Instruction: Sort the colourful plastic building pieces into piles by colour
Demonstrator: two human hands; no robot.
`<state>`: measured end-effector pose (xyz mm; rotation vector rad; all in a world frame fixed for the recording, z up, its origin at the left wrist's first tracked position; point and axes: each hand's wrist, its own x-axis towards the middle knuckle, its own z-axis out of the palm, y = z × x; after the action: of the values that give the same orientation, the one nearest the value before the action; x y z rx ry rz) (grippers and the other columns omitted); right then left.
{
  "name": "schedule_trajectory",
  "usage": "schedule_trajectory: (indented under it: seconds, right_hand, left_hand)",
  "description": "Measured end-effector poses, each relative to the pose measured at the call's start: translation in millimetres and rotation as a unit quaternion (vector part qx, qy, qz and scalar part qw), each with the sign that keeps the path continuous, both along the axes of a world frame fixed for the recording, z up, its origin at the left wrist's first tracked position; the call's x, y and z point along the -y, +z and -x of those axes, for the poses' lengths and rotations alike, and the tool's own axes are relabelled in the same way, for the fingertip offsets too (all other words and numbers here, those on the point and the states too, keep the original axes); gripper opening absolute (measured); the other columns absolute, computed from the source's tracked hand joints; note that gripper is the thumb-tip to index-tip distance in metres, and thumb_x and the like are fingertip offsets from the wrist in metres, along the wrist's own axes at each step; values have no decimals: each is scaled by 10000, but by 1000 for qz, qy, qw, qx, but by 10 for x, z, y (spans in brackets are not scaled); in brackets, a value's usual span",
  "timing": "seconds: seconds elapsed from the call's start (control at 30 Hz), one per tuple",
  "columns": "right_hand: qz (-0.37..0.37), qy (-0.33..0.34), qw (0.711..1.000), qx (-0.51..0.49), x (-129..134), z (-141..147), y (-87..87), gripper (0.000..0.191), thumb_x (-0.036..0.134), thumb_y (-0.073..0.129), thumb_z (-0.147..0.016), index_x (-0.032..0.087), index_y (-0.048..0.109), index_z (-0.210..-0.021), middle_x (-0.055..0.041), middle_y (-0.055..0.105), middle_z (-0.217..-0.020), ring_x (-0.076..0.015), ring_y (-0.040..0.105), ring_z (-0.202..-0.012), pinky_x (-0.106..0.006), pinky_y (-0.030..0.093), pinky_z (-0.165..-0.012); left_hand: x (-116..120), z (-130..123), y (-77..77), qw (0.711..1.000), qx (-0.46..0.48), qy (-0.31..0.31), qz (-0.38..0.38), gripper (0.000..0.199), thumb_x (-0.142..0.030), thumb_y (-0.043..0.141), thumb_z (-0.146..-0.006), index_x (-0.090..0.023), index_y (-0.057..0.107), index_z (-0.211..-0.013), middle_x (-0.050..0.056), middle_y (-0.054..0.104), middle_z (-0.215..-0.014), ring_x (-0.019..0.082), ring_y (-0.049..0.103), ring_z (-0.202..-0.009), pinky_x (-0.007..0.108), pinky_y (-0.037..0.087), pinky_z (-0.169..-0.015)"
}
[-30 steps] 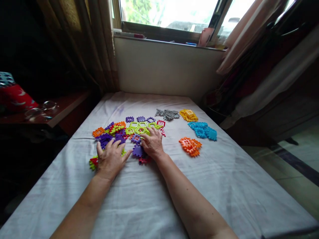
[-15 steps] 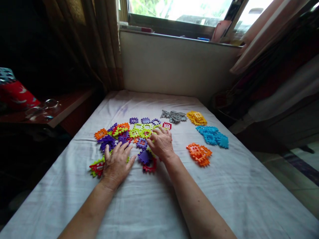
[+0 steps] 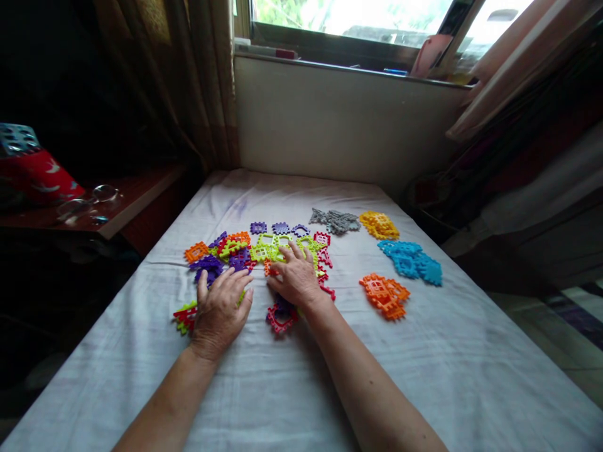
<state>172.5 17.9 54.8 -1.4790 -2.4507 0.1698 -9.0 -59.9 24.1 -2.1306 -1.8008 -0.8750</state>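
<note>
Palm down over the left heap of interlocking plastic building tiles, my left hand [image 3: 220,307] lies with its fingers apart, holding nothing visible. Beneath and beside it are a red triangular tile [image 3: 184,319], a stack of purple tiles [image 3: 207,267] and an orange tile [image 3: 195,252]. My right hand [image 3: 296,276] is spread over the lime-green tiles [image 3: 264,246] in the middle, fingertips on or just above them. What lies under its palm is hidden. A dark red frame-shaped tile [image 3: 281,319] shows below that wrist, and pinkish-red tiles [image 3: 325,256] run along its right side.
Sorted piles lie to the right: grey [image 3: 336,221], yellow [image 3: 379,224], blue [image 3: 412,260] and orange [image 3: 385,295]. Three purple tiles [image 3: 281,228] sit in a row behind the green ones. A side table [image 3: 141,194] at left holds eyeglasses [image 3: 104,193] and a red container [image 3: 40,176].
My right hand has shifted left over the green and purple tiles, uncovering the pinkish-red tiles to its right. My left hand stays nearly in place. The view has turned slightly left.
</note>
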Motion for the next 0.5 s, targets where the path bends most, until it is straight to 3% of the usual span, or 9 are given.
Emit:
schedule_trajectory:
  seconds: [0.17, 0.3, 0.37, 0.5]
  right_hand:
    - [6, 15, 1000, -19, 54, 102, 26, 173, 346, 612, -911, 273, 763, -954, -38, 589, -1424, -277, 397, -1413, -520, 229, -1178]
    - [33, 34, 997, -63, -9, -102, 226, 154, 334, 639, -899, 273, 760, -972, -35, 659, -1327, -221, 561, -1242, -391, 401, -1065]
    - [69, -2, 996, -51, -56, -361, 367, 153, 320, 646, -885, 265, 767, -962, -37, 732, -1154, -185, 646, -1065, -296, 469, -921]
    - [136, -191, 971, 37, -100, -1070, 552, 161, 328, 679, -823, 276, 794, -922, -42, 771, -942, -198, 685, -904, -260, 467, -743]
  left_hand:
    - [1, 23, 51, 1000, 4, -4, -7, 274, -336, 489, -943, -274, 700, -1107, 57, 742, -1180, 280, 632, -1179, 609, 169, -1192]
    - [-2, 56, 96, 1000, 17, 4, -8, 283, -339, 484, -936, -276, 706, -1099, 53, 751, -1155, 279, 645, -1160, 594, 191, -1189]
    - [-7, 75, 99, 1000, 18, 6, -10, 285, -343, 483, -930, -271, 709, -1089, 55, 752, -1149, 279, 651, -1149, 588, 199, -1187]
    - [-21, 108, 70, 1000, 18, 8, -18, 290, -356, 476, -927, -264, 705, -1081, 59, 752, -1150, 281, 661, -1131, 587, 213, -1179]
